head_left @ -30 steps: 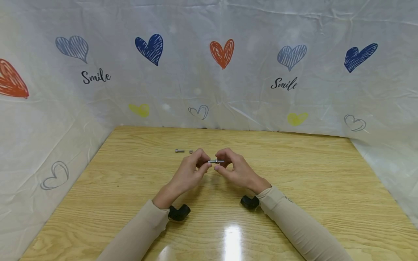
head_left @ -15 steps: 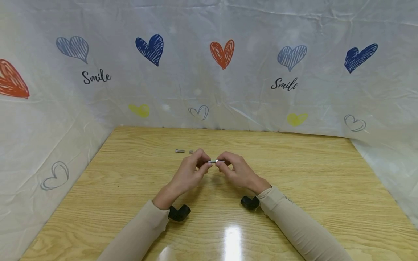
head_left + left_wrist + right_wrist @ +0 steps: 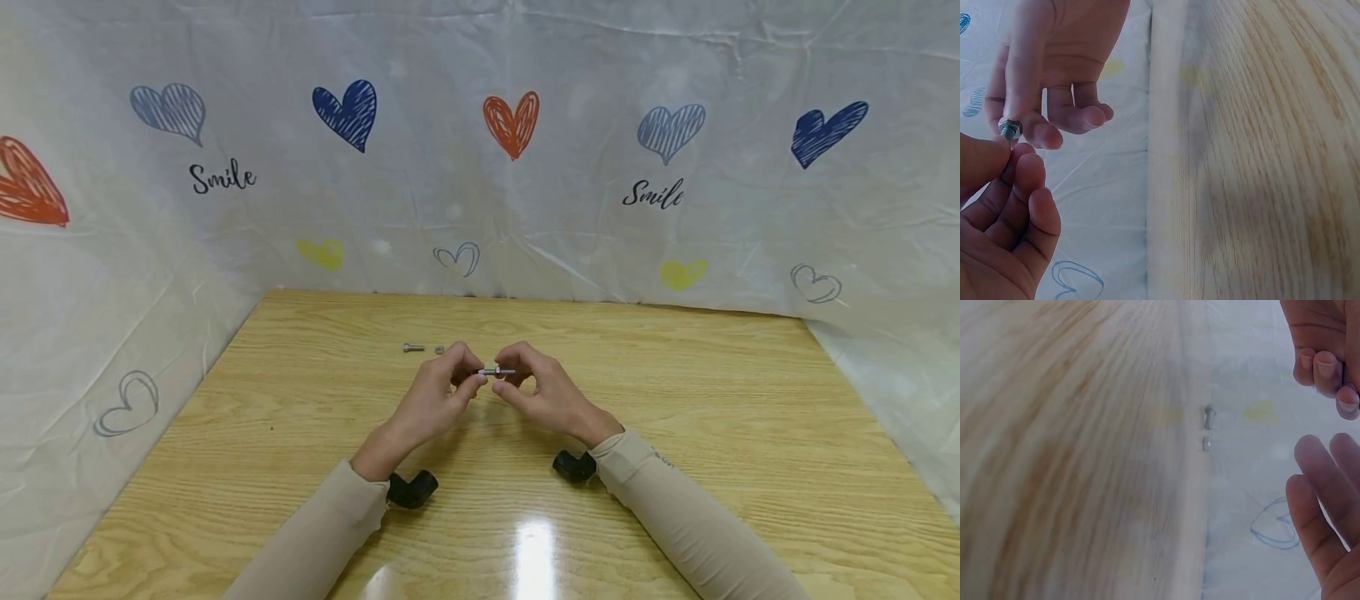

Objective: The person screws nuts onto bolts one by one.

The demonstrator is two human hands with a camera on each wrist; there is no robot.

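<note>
My left hand (image 3: 431,398) pinches a silver bolt (image 3: 487,372) at its left end between thumb and fingertips, holding it level above the table. A hex nut (image 3: 498,372) sits partway along the bolt's thread, whose free end points right. My right hand (image 3: 551,396) is around the nut, with thumb and index fingertip parted above and below it in the head view. In the left wrist view the nut (image 3: 1011,127) shows close below the right thumb, and the left fingers hide the bolt's head. The right wrist view leaves out the held bolt.
On the wooden table (image 3: 300,483), a second bolt (image 3: 413,347) and a loose nut (image 3: 439,350) lie just beyond the left hand. A white cloth (image 3: 570,225) printed with hearts hangs behind and at the sides. Black wrist mounts (image 3: 412,489) show beneath both sleeves.
Half a second ago the right thumb and index finger pinched the nut; now they have parted from it, as they were one second ago. The left hand keeps its hold in place.
</note>
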